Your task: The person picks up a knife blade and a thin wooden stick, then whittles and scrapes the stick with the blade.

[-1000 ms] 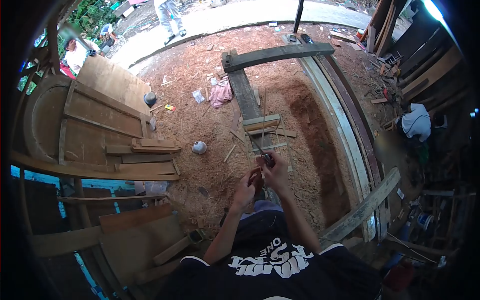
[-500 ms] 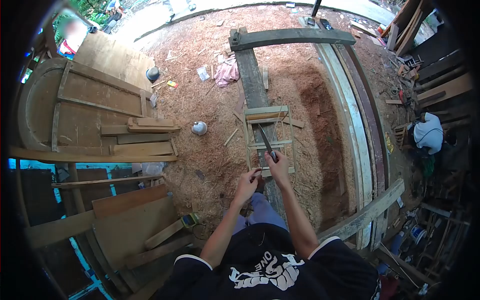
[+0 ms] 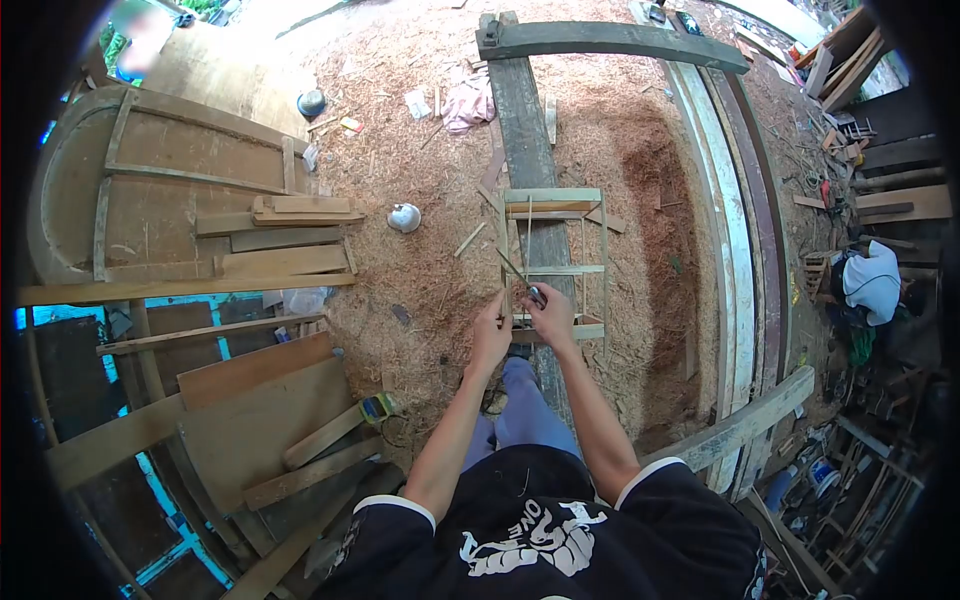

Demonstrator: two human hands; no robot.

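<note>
My right hand (image 3: 553, 320) is closed around the handle of a knife (image 3: 514, 267), whose narrow blade points up and to the left. A small wooden frame (image 3: 567, 271) of slender strips and crosspieces lies in front of me, over a long dark plank (image 3: 527, 130). Close beside the knife, my left hand (image 3: 490, 335) has its fingers closed at the frame's left side strip. The exact contact of the blade with that strip cannot be made out. Part of the frame's near end is hidden behind my hands.
Wood shavings (image 3: 400, 270) cover the ground. Long boards (image 3: 735, 280) run along the right, under a crossbeam (image 3: 620, 40). Wooden panels (image 3: 190, 150) and offcuts lie left, with a metal bowl-like object (image 3: 403, 218) between. Another person (image 3: 870, 283) crouches far right; someone else is at upper left.
My left hand has moved up to the frame's left strip. The knife has turned further left and appears more edge-on. The whole view has shifted slightly.
</note>
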